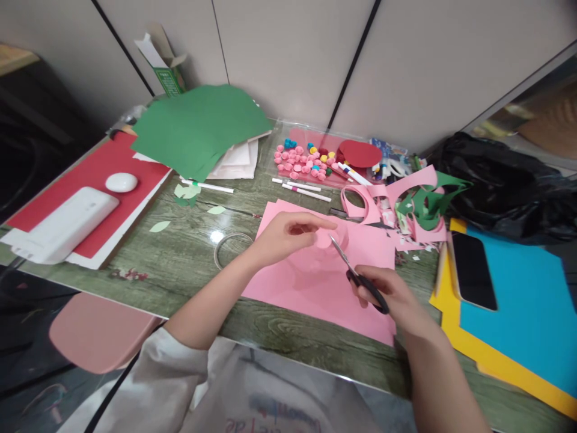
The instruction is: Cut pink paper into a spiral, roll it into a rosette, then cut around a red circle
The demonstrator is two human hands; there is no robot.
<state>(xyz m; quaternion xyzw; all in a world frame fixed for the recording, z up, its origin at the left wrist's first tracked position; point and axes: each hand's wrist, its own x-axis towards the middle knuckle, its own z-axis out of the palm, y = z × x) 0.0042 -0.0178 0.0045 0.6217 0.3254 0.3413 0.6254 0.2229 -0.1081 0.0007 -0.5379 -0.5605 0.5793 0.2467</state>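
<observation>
My left hand (288, 236) pinches a small round piece of pink paper (325, 239) above a large pink sheet (315, 282) lying on the table. My right hand (387, 294) grips black-handled scissors (360, 276), whose blades point up and left into the edge of that small piece. Both hands hover over the middle of the pink sheet.
Pink and green paper scraps (406, 207) lie right of the sheet. A phone (473, 270) rests on blue paper (527, 300) over yellow paper. Markers (302, 189), pink paper flowers (302, 161), green sheets (198, 129), a tape ring (225, 246) and a white keyboard (63, 222) sit farther off.
</observation>
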